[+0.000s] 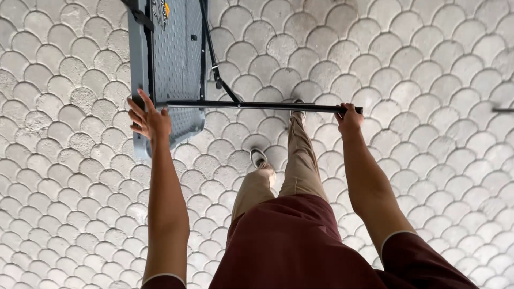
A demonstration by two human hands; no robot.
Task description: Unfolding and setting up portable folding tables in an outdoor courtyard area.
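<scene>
Maroon-shirted torso (292, 246) nearest; right hand (349, 119) fisted round black metal bar (251, 106), left hand (150, 120) fingers spread on grey plastic folding table (179, 59), leg frame partly unfolded.

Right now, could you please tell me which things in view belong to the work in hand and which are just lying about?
In hand:
- grey folding table
- black leg bar
- left hand
- right hand

Lying about:
- dark object at right edge
- paved ground
</scene>
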